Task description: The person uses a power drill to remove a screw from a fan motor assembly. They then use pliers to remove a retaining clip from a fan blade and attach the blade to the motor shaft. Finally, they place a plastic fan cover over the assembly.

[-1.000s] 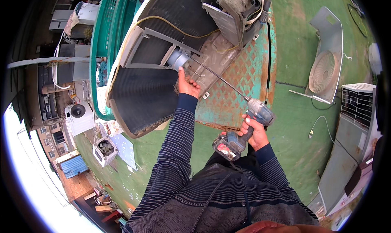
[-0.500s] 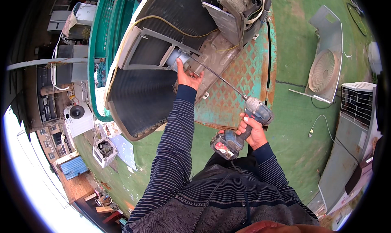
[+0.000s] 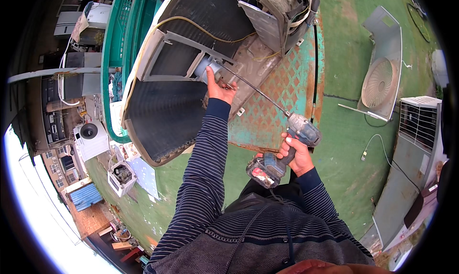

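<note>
My right hand (image 3: 300,156) is wrapped round the grip of a cordless impact driver (image 3: 304,129) with a battery at its base. From its chuck a long thin bit (image 3: 258,93) reaches up and left to a silver cylindrical fan motor (image 3: 201,69). My left hand (image 3: 220,88) grips this motor, its thumb on the near side and fingers curled round below. The motor sits on a grey metal bracket (image 3: 178,78) inside an opened air-conditioner outdoor unit, in front of the dark curved coil (image 3: 165,113). Whether the bit's tip sits on a screw is hidden.
Under the unit is a rusty green metal bench top (image 3: 279,123). A compressor section (image 3: 267,22) stands at the unit's far end. On the right lie a removed panel with a round fan grille (image 3: 381,85) and another unit (image 3: 406,164). A green crate (image 3: 109,58) stands left.
The opened unit and its bracket have shifted very slightly left. Both hands and the impact driver keep nearly the same position.
</note>
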`<action>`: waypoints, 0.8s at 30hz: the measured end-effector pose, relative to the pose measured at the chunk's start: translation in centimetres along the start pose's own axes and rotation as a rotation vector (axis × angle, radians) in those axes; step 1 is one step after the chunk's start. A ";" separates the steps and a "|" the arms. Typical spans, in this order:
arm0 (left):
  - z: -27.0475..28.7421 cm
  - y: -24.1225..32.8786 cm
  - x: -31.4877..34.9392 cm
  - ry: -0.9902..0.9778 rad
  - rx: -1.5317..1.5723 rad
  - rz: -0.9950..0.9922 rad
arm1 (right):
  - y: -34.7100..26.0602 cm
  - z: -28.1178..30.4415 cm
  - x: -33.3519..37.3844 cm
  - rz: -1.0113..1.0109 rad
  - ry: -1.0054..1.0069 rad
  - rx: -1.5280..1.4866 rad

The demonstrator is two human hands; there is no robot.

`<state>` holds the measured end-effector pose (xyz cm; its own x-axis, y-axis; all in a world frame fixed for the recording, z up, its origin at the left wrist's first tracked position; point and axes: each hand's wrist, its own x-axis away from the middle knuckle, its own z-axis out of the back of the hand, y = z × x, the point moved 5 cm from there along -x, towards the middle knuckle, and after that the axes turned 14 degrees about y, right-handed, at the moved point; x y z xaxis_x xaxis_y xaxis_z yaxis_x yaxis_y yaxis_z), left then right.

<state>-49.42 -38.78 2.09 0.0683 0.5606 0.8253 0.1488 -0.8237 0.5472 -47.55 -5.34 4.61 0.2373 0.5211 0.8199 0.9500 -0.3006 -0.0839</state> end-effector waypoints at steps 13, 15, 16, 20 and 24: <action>-0.2 0.1 0.6 0.000 0.002 -0.040 | 0.1 -0.2 -0.3 0.001 -0.023 -0.004; -0.2 0.1 0.6 -0.036 0.011 -0.048 | 0.1 -0.2 -0.4 -0.001 -0.028 -0.006; -0.1 0.1 0.3 -0.035 0.020 -0.048 | 0.2 -0.3 -0.4 -0.003 -0.030 -0.005; 0.2 -0.2 -0.4 0.030 0.048 -0.024 | 0.2 -0.6 -0.4 -0.008 -0.031 -0.005; 0.2 -0.5 -0.5 0.061 0.073 -0.016 | 0.2 -0.6 -0.5 -0.027 -0.043 -0.040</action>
<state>-49.29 -38.66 1.33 0.0055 0.5652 0.8249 0.2208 -0.8052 0.5503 -47.66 -6.17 4.53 0.2210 0.5629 0.7965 0.9475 -0.3173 -0.0387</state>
